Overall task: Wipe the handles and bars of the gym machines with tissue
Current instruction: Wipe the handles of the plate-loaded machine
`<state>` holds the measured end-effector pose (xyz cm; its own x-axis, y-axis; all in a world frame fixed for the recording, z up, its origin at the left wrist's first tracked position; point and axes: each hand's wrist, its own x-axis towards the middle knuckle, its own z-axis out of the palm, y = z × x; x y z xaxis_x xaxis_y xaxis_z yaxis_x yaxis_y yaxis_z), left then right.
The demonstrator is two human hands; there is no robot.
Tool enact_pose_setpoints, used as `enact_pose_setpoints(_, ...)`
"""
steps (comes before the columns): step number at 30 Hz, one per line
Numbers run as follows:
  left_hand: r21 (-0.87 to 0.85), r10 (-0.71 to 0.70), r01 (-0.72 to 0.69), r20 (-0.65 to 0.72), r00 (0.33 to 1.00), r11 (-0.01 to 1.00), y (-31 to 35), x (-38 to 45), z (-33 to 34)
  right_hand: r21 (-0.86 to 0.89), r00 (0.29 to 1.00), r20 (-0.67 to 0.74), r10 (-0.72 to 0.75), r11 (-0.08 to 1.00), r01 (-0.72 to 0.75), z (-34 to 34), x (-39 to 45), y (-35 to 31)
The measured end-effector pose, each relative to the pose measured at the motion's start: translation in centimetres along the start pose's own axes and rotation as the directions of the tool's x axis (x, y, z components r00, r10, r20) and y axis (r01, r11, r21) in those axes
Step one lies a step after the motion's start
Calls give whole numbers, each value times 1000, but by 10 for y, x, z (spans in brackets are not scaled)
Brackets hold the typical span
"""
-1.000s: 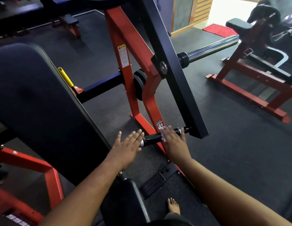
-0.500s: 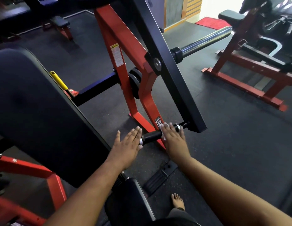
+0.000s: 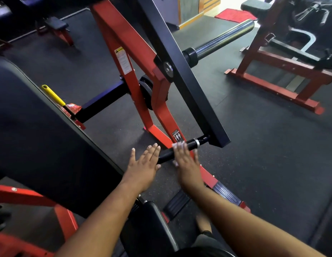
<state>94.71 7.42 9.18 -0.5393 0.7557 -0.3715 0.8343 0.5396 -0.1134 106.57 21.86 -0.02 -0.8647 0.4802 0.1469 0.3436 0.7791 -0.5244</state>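
At frame centre the right hand presses white tissue flat on the black handle; the left hand hovers with fingers spread. The chrome bar, upper right, looks not yet wiped.

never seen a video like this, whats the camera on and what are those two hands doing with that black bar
The single picture comes from a camera worn on the person's head, looking forward and down, so you see their own arms reaching out. They are seated at a red-framed gym machine on a dark rubber floor. The right hand lies over a short black handle at the end of the machine's black lever arm, pressing a bit of white tissue against it to wipe it. The left hand is flat and open by the handle's near end, holding nothing. The shiny steel bar higher up is where weight plates would slide on.
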Motion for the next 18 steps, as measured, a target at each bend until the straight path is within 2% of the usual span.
enact_pose_setpoints(2,9,0,0,-3,1000,1000,0,0,1,-30,990,6,-141,990,141,7,-13,-13)
enact_pose_setpoints(4,-2,1,-1,4,1000,1000,0,0,0,-124,982,-5,-190,974,188,2,-7,13)
enact_pose_setpoints(6,-10,-2,2,8,1000,1000,0,0,-2,-188,999,-7,-49,981,47,-10,5,49)
enact_pose_setpoints(8,-17,-8,8,9,1000,1000,1,0,-2,-165,992,-24,122,978,-125,-23,15,68)
enact_pose_setpoints(11,-20,-10,10,18,1000,1000,2,0,-2,-42,994,-18,109,993,-109,-16,16,37)
enact_pose_setpoints(14,-9,-10,11,24,1000,1000,1,-1,-3,157,999,38,-5,988,-1,1,-6,-18)
enact_pose_setpoints(17,-10,-11,11,31,999,1000,1,-1,-4,399,985,42,-165,907,134,2,-28,-24)
enact_pose_setpoints(18,-12,-12,12,30,999,1000,1,-1,-5,478,989,47,-140,873,101,0,-35,-16)
